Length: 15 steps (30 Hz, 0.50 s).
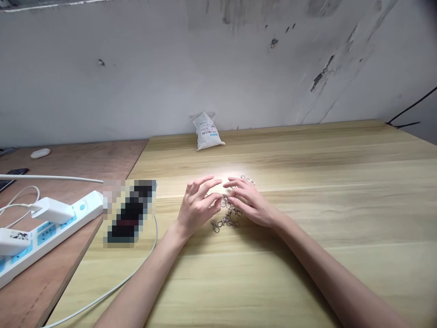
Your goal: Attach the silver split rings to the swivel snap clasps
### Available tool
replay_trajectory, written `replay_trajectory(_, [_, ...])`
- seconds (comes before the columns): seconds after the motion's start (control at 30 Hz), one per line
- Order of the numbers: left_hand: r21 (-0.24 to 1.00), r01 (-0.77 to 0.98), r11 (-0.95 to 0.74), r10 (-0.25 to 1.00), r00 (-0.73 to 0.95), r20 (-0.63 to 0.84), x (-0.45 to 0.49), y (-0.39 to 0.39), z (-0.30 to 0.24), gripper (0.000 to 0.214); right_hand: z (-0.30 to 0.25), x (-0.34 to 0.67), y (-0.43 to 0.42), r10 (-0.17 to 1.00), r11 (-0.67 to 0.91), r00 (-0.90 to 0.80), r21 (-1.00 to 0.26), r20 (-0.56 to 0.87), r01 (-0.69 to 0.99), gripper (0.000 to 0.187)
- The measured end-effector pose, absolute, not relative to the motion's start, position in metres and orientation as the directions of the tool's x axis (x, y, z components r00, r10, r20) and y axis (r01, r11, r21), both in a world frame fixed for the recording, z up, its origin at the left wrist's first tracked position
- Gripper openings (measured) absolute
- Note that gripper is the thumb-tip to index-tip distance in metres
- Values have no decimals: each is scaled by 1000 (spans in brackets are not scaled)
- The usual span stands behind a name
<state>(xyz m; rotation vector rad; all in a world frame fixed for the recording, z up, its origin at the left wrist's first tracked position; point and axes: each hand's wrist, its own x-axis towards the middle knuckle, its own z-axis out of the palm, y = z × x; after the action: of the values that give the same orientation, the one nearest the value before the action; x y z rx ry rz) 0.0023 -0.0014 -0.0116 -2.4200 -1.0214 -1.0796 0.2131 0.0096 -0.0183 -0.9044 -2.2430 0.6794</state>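
My left hand [200, 202] and my right hand [252, 202] are close together, fingertips almost meeting. On each one the thumb and index finger are bent toward each other in a pinch, while the other fingers stay loosely spread. Whatever small thing they pinch is too small to make out. Just below and between them lies a loose pile of silver metal swivel clasps [225, 218] with small rings. More small metal pieces [251, 181] show behind my right fingers. Part of the pile is hidden by my right hand.
A white plastic packet [207, 132] with a printed label stands near the wall. To the left lies a pixelated dark object [129, 214], with a white cable [155, 246] beside it. A white power strip [85, 207] with chargers rests on the brown tabletop [78, 157].
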Motion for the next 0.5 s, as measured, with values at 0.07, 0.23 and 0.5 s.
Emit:
replay_trajectory(0.07, [24, 715, -699, 496, 461, 736, 2, -1, -12, 13, -20, 211, 9, 731, 650, -573, -633, 370, 420, 18])
replay_trajectory(0.23, [31, 729, -684, 506, 444, 740, 2, -2, -11, 11, -25, 205, 10, 711, 697, -538, -557, 453, 451, 15])
replay_trajectory(0.5, [164, 743, -648, 634, 408, 657, -1, 0, -14, 8, -22, 205, 10, 634, 755, -511, -321, 581, 572, 16])
